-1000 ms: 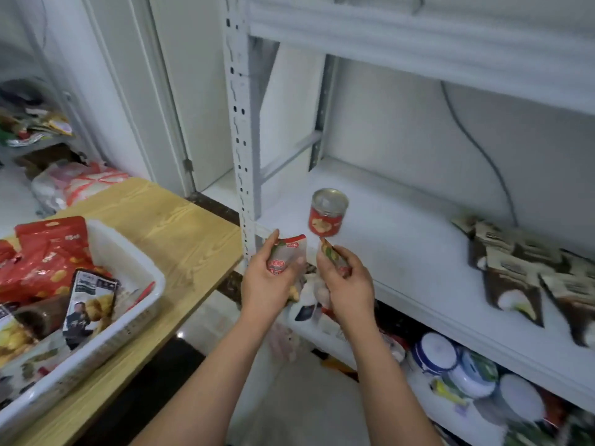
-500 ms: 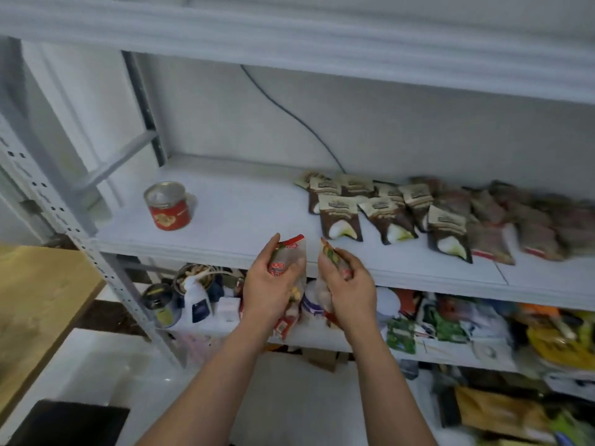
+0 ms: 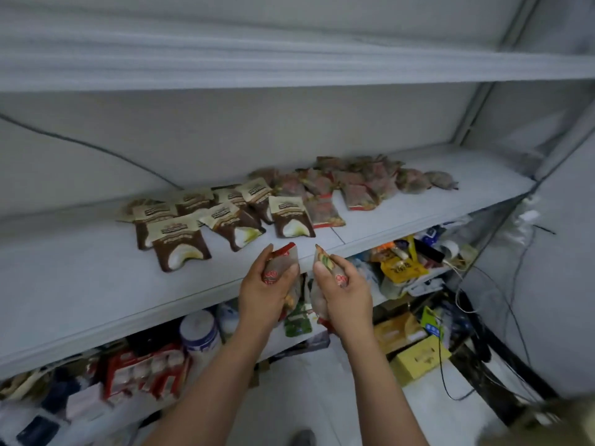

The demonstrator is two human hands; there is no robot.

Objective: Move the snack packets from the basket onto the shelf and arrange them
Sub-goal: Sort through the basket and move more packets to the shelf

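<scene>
My left hand [image 3: 267,294] grips a clear snack packet with a red top [image 3: 283,259], held upright just in front of the white shelf [image 3: 80,284]. Close beside it, my right hand [image 3: 344,291] grips a second clear packet with red print [image 3: 323,262]. On the shelf lie several brown-and-cream packets [image 3: 180,243] at the middle and several reddish clear packets [image 3: 357,191] further right. The basket is out of view.
The shelf's left half and its far right end are bare. A dark cable [image 3: 96,149] runs down the back wall. The lower shelf [image 3: 399,268] is crowded with packets, tubs and boxes. A yellow box [image 3: 418,358] and loose cables lie on the floor at right.
The view has swung right along the shelf: the basket, wooden table and red tin have left the frame. Both hands keep the same packets, held the same way.
</scene>
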